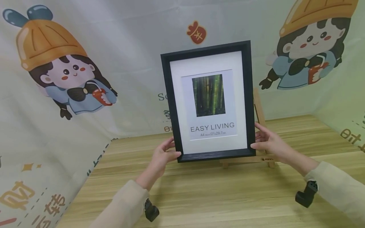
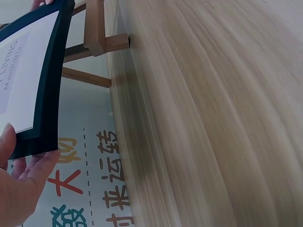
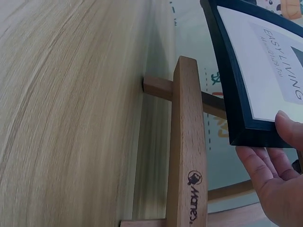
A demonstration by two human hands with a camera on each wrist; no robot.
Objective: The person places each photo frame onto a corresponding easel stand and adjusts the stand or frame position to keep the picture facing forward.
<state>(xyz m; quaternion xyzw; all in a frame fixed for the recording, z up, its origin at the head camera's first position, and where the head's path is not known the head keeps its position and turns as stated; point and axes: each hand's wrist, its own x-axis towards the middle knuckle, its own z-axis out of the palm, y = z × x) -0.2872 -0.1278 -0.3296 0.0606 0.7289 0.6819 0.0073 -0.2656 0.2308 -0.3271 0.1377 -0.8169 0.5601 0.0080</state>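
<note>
A black picture frame [image 1: 214,101] with a white mat and a bamboo print marked "EASY LIVING" is held upright, slightly tilted, between both hands. My left hand [image 1: 163,155] grips its lower left side, thumb on the front and fingers behind. At the lower right side my right hand [image 1: 269,142] pinches it the same way, as the right wrist view also shows. Behind the picture frame stands a wooden easel [image 1: 259,107], mostly hidden by it; its front ledge [image 3: 188,142] bears a small logo. In the left wrist view the frame's lower edge [image 2: 47,85] hangs apart from the tabletop.
The wood-grain table [image 1: 205,193] spreads below and in front of the hands. A pale printed cloth [image 1: 137,63] with cartoon figures and lettering hangs behind and along the sides. Black devices [image 1: 306,193] are strapped at both wrists.
</note>
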